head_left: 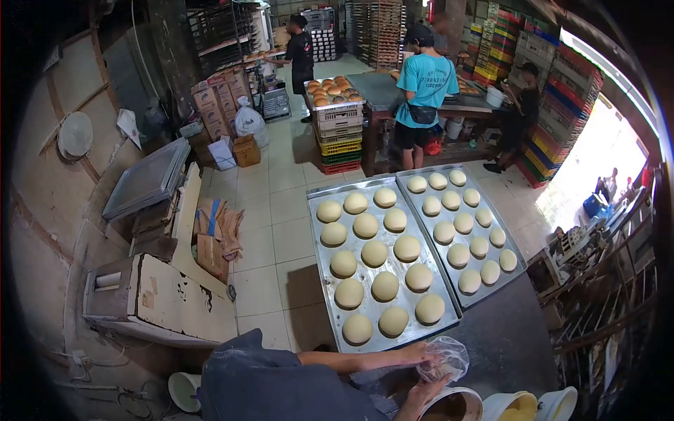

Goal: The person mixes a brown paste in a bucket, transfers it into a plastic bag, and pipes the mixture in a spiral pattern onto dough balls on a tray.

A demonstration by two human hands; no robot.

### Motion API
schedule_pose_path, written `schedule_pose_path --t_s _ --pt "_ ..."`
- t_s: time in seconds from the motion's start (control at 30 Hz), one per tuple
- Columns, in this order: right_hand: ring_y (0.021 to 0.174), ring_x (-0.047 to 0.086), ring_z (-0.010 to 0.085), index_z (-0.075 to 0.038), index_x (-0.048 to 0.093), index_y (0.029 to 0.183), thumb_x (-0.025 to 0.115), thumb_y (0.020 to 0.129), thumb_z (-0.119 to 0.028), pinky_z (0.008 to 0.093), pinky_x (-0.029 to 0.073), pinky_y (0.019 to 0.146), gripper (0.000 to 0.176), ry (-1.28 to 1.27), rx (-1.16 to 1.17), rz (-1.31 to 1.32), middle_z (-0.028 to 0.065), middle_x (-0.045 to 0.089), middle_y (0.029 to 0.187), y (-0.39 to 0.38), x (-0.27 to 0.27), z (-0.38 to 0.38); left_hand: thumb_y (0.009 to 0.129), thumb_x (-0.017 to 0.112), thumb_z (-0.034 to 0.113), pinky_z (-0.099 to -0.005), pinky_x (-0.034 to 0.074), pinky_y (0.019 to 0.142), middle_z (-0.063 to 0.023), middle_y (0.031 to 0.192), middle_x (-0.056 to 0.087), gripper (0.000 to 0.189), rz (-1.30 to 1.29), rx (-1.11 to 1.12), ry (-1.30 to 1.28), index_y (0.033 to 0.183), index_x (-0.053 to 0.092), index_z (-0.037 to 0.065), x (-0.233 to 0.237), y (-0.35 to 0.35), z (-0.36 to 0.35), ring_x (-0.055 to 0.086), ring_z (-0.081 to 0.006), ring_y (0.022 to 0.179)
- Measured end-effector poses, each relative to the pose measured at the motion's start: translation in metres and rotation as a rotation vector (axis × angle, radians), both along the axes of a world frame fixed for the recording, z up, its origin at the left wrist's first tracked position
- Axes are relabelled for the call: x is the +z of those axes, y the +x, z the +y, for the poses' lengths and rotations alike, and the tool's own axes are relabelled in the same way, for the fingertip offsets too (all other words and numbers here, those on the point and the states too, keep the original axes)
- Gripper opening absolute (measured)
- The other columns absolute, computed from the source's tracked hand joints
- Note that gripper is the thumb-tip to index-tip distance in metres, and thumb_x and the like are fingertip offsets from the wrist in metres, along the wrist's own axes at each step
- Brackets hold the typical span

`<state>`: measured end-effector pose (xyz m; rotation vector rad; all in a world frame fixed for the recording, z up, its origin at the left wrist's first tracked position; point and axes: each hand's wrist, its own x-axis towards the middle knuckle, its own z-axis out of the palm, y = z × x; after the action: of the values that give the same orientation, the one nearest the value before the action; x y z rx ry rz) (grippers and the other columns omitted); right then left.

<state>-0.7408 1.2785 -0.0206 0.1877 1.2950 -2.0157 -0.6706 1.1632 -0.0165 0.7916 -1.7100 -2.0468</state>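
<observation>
A clear plastic bag [449,359], bunched up, sits between my two hands near the bottom of the head view. My left hand [419,353] grips its upper side, and my right hand [425,393] is closed at its lower edge. What the bag contains, if anything, cannot be made out. Just beyond my left forearm lies a metal baking tray [327,263] with rows of round dough balls [385,286]. Beside it, a second tray [491,284] carries smaller dough balls [463,223]. A bucket with brown contents [469,400] stands right below my hands.
More buckets [558,403] line the bottom edge of the dark table [505,344]. Across the tiled floor, stacked crates [340,137] bear baked buns. A person in a blue shirt [426,77] stands at a far table; other people work nearby. Cardboard boxes [214,105] are at left.
</observation>
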Motion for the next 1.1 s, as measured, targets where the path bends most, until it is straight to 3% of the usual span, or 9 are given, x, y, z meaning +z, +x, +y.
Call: schedule_pose_path --t_s 0.1,0.2,0.3,0.33,0.37,0.43,0.63,0.97,1.1 --pt "0.117 0.054 0.0297 -0.002 0.037 0.139 0.039 0.098 -0.050 0.0398 0.048 0.095 0.062 -0.013 0.007 0.005 0.0164 0.049 0.134 -0.001 0.007 -0.002 0.085 0.063 0.055 -0.0295 0.047 0.078 -0.0072 0.097 0.065 0.056 -0.071 -0.123 0.060 0.115 0.065 0.007 -0.001 -0.007 -0.004 0.058 -0.0135 0.087" --pt "0.114 0.056 0.0298 -0.003 0.041 0.136 0.040 0.098 -0.048 0.0411 0.050 0.093 0.059 -0.090 0.000 0.041 0.0162 0.052 0.131 -0.007 -0.015 0.003 0.085 0.063 0.053 -0.0302 0.048 0.077 -0.0073 0.098 0.066 0.051 -0.145 -0.132 0.113 0.108 0.068 0.007 0.041 0.001 -0.012 0.059 -0.0136 0.086" --pt "0.113 0.057 0.0302 -0.002 0.045 0.133 0.042 0.096 -0.042 0.0419 0.050 0.093 0.054 -0.167 -0.012 -0.086 0.0160 0.054 0.129 -0.016 -0.032 -0.007 0.092 0.058 0.041 -0.0296 0.048 0.065 -0.0036 0.079 0.067 0.036 0.016 0.175 0.180 0.091 0.071 0.008 -0.021 -0.023 -0.006 0.059 -0.0124 0.071" --pt "0.115 0.056 0.0304 -0.002 0.045 0.133 0.042 0.096 -0.039 0.0419 0.049 0.095 0.052 -0.177 0.008 -0.127 0.0160 0.053 0.130 -0.018 -0.043 -0.008 0.093 0.057 0.038 -0.0308 0.049 0.066 -0.0040 0.083 0.068 0.035 0.027 0.149 0.505 0.089 0.070 0.006 -0.047 -0.029 -0.010 0.060 -0.0133 0.071" --pt "0.117 0.055 0.0306 -0.001 0.045 0.133 0.042 0.095 -0.036 0.0419 0.047 0.097 0.051 -0.187 0.025 -0.170 0.0161 0.052 0.131 -0.021 -0.059 -0.010 0.093 0.055 0.039 -0.0333 0.051 0.078 -0.0069 0.092 0.069 0.036 -0.089 0.198 0.708 0.096 0.067 0.005 -0.040 -0.024 -0.012 0.064 -0.0176 0.081" --pt "0.117 0.055 0.0316 -0.002 0.048 0.130 0.044 0.092 -0.036 0.0438 0.047 0.098 0.051 -0.146 -0.089 -0.303 0.0168 0.053 0.130 -0.033 -0.092 -0.017 0.094 0.053 0.037 -0.0361 0.049 0.090 -0.0092 0.107 0.066 0.038 0.174 0.133 1.089 0.109 0.063 0.004 -0.133 -0.039 -0.015 0.064 -0.0206 0.097" --pt "0.114 0.056 0.0321 -0.002 0.051 0.127 0.045 0.092 -0.036 0.0433 0.048 0.096 0.049 -0.160 -0.061 -0.347 0.0165 0.055 0.126 -0.026 -0.074 -0.022 0.093 0.055 0.042 -0.0362 0.051 0.089 -0.0056 0.110 0.066 0.041 0.195 -0.147 0.944 0.117 0.061 0.009 -0.074 -0.003 -0.008 0.063 -0.0182 0.100" --pt "0.110 0.058 0.0328 -0.003 0.055 0.123 0.047 0.091 -0.036 0.0424 0.049 0.094 0.046 -0.114 -0.061 -0.411 0.0161 0.059 0.121 -0.002 -0.016 -0.006 0.091 0.058 0.040 -0.0352 0.051 0.088 -0.0045 0.110 0.066 0.041 0.144 -0.215 0.897 0.118 0.061 0.009 -0.052 -0.003 -0.007 0.063 -0.0171 0.100" --pt "0.111 0.057 0.0337 -0.003 0.053 0.124 0.046 0.091 -0.038 0.0445 0.048 0.095 0.049 -0.117 -0.082 -0.394 0.0168 0.058 0.122 -0.008 -0.052 -0.001 0.091 0.059 0.040 -0.0348 0.051 0.088 -0.0040 0.110 0.066 0.041 0.134 -0.226 0.907 0.118 0.061 0.009 -0.049 -0.003 -0.005 0.063 -0.0167 0.099"
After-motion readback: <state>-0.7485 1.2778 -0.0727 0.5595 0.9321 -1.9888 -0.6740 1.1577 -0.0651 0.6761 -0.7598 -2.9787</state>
